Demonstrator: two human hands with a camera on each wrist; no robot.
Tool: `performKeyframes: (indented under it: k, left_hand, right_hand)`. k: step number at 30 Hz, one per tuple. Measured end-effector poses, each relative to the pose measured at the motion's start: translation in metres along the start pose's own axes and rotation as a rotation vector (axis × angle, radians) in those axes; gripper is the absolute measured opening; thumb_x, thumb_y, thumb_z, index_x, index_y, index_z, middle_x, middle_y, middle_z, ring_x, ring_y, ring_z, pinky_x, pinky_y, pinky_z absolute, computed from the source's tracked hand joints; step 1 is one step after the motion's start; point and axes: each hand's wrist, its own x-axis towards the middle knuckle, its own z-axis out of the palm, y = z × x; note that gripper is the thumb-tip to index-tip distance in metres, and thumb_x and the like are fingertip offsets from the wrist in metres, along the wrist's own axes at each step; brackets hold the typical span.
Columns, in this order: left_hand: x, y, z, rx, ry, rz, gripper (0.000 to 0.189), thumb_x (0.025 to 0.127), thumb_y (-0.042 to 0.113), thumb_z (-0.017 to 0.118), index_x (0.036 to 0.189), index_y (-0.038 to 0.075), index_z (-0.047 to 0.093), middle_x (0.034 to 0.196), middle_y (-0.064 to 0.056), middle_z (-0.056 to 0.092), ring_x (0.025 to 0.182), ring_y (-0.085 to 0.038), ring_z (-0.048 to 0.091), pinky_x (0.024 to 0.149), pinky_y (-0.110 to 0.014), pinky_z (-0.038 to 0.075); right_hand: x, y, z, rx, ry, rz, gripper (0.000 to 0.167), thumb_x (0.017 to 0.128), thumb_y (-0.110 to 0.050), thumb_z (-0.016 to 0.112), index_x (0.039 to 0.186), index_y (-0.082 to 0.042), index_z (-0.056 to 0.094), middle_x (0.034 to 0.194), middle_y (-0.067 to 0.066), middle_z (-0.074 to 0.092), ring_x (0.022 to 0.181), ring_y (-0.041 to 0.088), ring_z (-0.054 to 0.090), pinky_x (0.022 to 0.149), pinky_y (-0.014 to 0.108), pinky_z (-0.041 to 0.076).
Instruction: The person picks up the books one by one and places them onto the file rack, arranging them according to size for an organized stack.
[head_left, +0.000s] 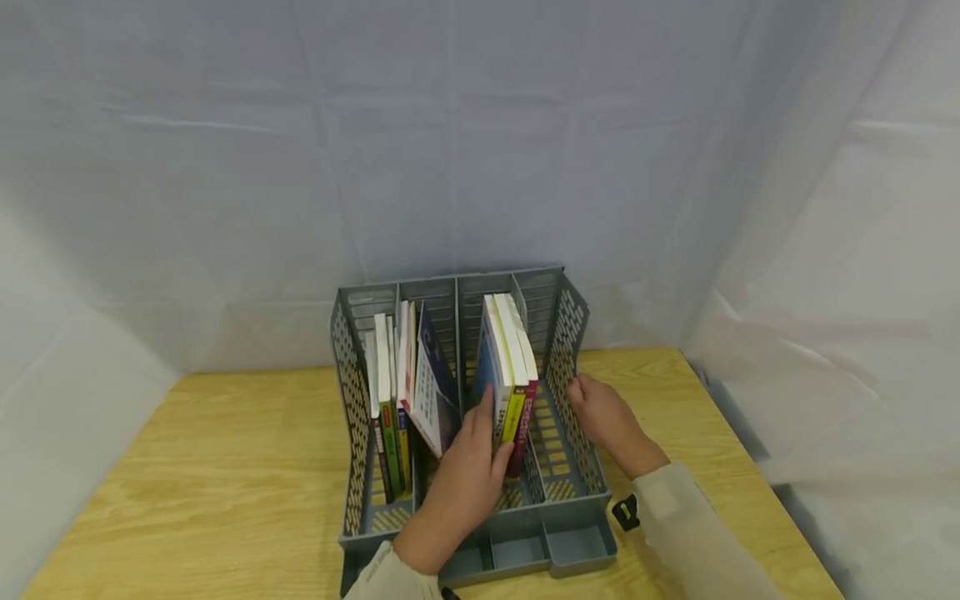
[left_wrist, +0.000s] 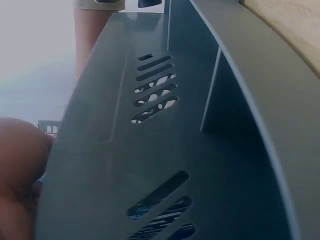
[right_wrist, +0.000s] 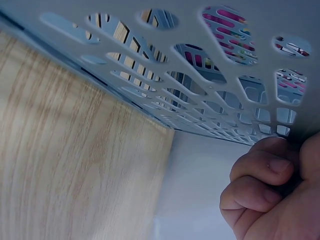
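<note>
A grey desk file rack (head_left: 472,508) with upright compartments stands on the table. My left hand (head_left: 468,467) holds a group of books (head_left: 510,367) in its third compartment from the left, fingers along the blue cover and thumb at the spines. These spines are white, yellow and magenta. In the left wrist view, part of the left hand (left_wrist: 20,180) shows beside the rack's front. My right hand (head_left: 603,412) grips the front edge of the rack's right side wall (head_left: 566,333). In the right wrist view, the right hand's curled fingers (right_wrist: 255,182) show at that slotted wall.
Several thin books (head_left: 386,400) stand in the leftmost compartment. A dark-covered book (head_left: 435,392) leans in the second one. Small open trays (head_left: 577,543) run along the rack's front. The wooden table (head_left: 225,467) is bordered by white sheets (head_left: 450,150) at the back and sides.
</note>
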Motion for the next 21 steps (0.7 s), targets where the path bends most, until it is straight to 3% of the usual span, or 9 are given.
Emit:
performKeyframes:
  k: [3, 6, 9, 11, 13, 15, 17, 19, 21]
  left_hand:
    - [-0.008, 0.003, -0.009, -0.033, -0.057, -0.028, 0.081, 0.106, 0.027, 0.062, 0.167, 0.011, 0.011, 0.163, -0.019, 0.036, 0.135, -0.037, 0.053, 0.101, -0.053, 0.052]
    - [-0.026, 0.008, -0.030, -0.045, -0.052, -0.002, 0.067, 0.103, 0.027, 0.065, 0.161, 0.013, 0.035, 0.149, -0.009, 0.056, 0.117, -0.021, 0.065, 0.089, -0.041, 0.058]
    - [-0.048, 0.005, -0.059, -0.098, 0.122, 0.145, 0.029, 0.100, 0.017, 0.067, 0.129, 0.013, 0.069, 0.105, 0.006, 0.073, 0.076, -0.003, 0.064, 0.065, -0.024, 0.055]
    - [-0.060, -0.005, -0.082, -0.166, 0.289, 0.241, 0.012, 0.097, 0.006, 0.068, 0.103, 0.015, 0.074, 0.079, 0.011, 0.068, 0.059, 0.002, 0.054, 0.052, -0.018, 0.048]
    - [-0.067, -0.023, -0.103, -0.193, 0.459, 0.282, 0.016, 0.094, -0.002, 0.067, 0.089, 0.012, 0.071, 0.067, 0.010, 0.062, 0.052, 0.000, 0.050, 0.046, -0.016, 0.044]
    - [-0.072, -0.046, -0.122, -0.156, 0.539, 0.166, 0.012, 0.098, 0.002, 0.064, 0.092, 0.010, 0.069, 0.064, 0.008, 0.060, 0.048, -0.004, 0.047, 0.042, -0.018, 0.039]
    - [-0.073, -0.067, -0.132, -0.071, 0.483, -0.053, 0.014, 0.105, 0.017, 0.060, 0.107, 0.008, 0.069, 0.066, 0.004, 0.059, 0.047, -0.009, 0.046, 0.043, -0.023, 0.039]
    - [-0.075, -0.085, -0.131, 0.033, 0.288, -0.260, 0.040, 0.108, 0.038, 0.053, 0.130, 0.005, 0.062, 0.072, 0.003, 0.062, 0.051, -0.011, 0.049, 0.046, -0.027, 0.040]
    - [-0.075, -0.096, -0.122, 0.059, 0.053, -0.387, 0.065, 0.108, 0.053, 0.045, 0.150, 0.005, 0.046, 0.075, 0.000, 0.061, 0.056, -0.014, 0.053, 0.049, -0.032, 0.042]
  right_hand:
    - [-0.001, -0.001, 0.001, 0.004, -0.006, -0.003, 0.038, 0.112, -0.028, 0.027, 0.082, -0.010, 0.042, 0.069, 0.007, 0.044, 0.058, 0.021, 0.037, 0.060, 0.034, 0.034]
    - [-0.004, -0.001, 0.001, 0.014, -0.020, -0.003, 0.038, 0.112, -0.029, 0.027, 0.082, -0.011, 0.042, 0.069, 0.007, 0.044, 0.058, 0.021, 0.037, 0.061, 0.034, 0.034]
    - [-0.005, 0.000, 0.000, 0.029, -0.038, 0.002, 0.039, 0.112, -0.030, 0.026, 0.082, -0.011, 0.043, 0.069, 0.006, 0.045, 0.057, 0.021, 0.037, 0.060, 0.035, 0.035]
    - [-0.006, 0.002, -0.002, 0.047, -0.048, 0.006, 0.040, 0.113, -0.030, 0.025, 0.083, -0.011, 0.043, 0.068, 0.006, 0.045, 0.056, 0.020, 0.037, 0.060, 0.035, 0.036]
    - [-0.007, 0.004, -0.004, 0.061, -0.055, 0.005, 0.040, 0.113, -0.031, 0.025, 0.083, -0.011, 0.043, 0.067, 0.006, 0.045, 0.055, 0.020, 0.037, 0.059, 0.035, 0.036]
    - [-0.008, 0.006, -0.006, 0.069, -0.055, 0.001, 0.040, 0.112, -0.031, 0.026, 0.083, -0.011, 0.043, 0.067, 0.006, 0.046, 0.055, 0.020, 0.037, 0.059, 0.035, 0.036]
    - [-0.009, 0.009, -0.009, 0.064, -0.053, 0.000, 0.040, 0.112, -0.031, 0.026, 0.083, -0.011, 0.043, 0.068, 0.006, 0.046, 0.055, 0.021, 0.039, 0.059, 0.035, 0.037]
    - [-0.009, 0.014, -0.012, 0.054, -0.050, 0.003, 0.039, 0.112, -0.030, 0.026, 0.083, -0.011, 0.043, 0.068, 0.006, 0.047, 0.056, 0.021, 0.039, 0.059, 0.035, 0.037]
    - [-0.009, 0.018, -0.015, 0.040, -0.045, 0.006, 0.038, 0.112, -0.030, 0.027, 0.083, -0.011, 0.043, 0.069, 0.006, 0.047, 0.056, 0.021, 0.040, 0.060, 0.035, 0.038]
